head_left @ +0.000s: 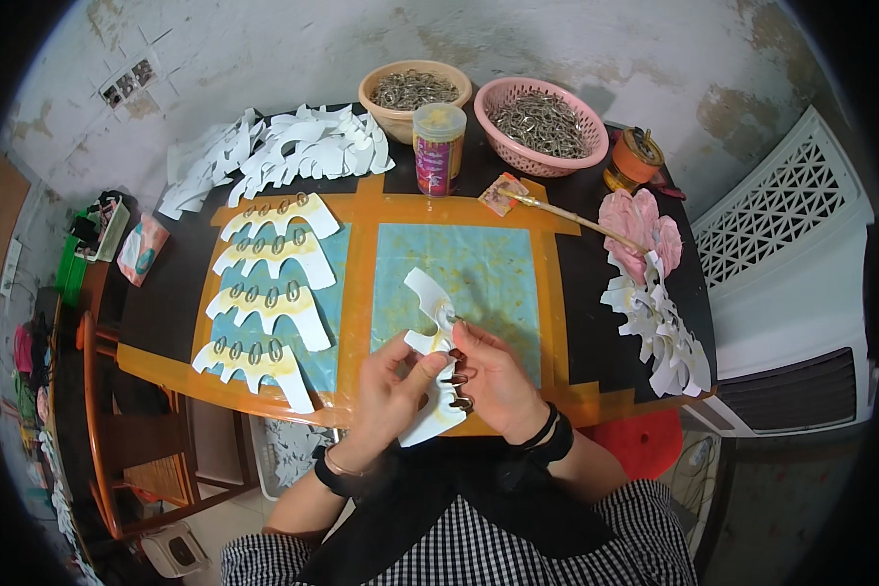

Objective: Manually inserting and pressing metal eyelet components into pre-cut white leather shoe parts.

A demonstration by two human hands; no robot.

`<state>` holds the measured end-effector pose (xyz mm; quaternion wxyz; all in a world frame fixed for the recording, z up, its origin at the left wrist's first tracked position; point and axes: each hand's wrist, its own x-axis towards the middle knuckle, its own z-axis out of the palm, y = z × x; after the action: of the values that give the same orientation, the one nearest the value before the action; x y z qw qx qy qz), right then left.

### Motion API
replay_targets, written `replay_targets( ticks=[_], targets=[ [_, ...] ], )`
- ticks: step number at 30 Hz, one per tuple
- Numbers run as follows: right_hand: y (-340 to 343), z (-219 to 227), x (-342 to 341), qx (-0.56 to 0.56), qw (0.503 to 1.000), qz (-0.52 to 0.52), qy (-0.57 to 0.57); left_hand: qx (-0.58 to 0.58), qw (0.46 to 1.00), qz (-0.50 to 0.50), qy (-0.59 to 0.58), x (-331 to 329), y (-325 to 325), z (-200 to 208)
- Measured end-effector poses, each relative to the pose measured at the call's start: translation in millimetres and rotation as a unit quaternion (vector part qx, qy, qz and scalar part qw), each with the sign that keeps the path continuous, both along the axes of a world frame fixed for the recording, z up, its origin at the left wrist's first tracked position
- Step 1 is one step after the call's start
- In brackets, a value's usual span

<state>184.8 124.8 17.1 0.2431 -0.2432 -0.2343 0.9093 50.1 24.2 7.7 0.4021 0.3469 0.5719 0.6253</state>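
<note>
In front of my chest I hold a white cut-out piece (pixel 422 291) with curved notches and yellowish smears, upright over the table edge. My left hand (pixel 397 383) pinches its middle between thumb and fingers. My right hand (pixel 498 379) is closed at its notched right side, thumb near the strips. Metal buckles (pixel 461 402) sit along that side by my right fingers, which partly hide them. To the left lie several similar white pieces (pixel 301 314), smeared yellowish along their notched edges, with a row of metal buckles (pixel 256 293) on each.
At the back stand a beige bowl (pixel 369 95) and a pink basket (pixel 491 127) of metal buckles, a purple canister (pixel 438 161) and an orange tin (pixel 627 168). A brush (pixel 581 221) rests by pink cloth (pixel 654 220). White pieces lie back left (pixel 308 151) and right (pixel 659 342).
</note>
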Motion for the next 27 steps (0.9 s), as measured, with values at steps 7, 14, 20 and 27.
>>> replay_targets(
  ticks=[7, 14, 20, 27],
  targets=[
    [20, -5, 12, 0.185, 0.977, 0.075, -0.078, -0.057, 0.980, -0.068, 0.180, -14, 1, 26],
    [6, -8, 7, 0.164, 0.981, 0.048, -0.090, 0.050, 0.893, -0.042, 0.446, -17, 8, 21],
    [2, -7, 0, 0.040, 0.997, 0.046, -0.046, 0.124, 0.846, -0.009, 0.518, -20, 6, 8],
    [14, -11, 5, 0.067, 0.991, 0.070, -0.090, -0.076, 0.993, -0.092, -0.002, -22, 4, 16]
  ],
)
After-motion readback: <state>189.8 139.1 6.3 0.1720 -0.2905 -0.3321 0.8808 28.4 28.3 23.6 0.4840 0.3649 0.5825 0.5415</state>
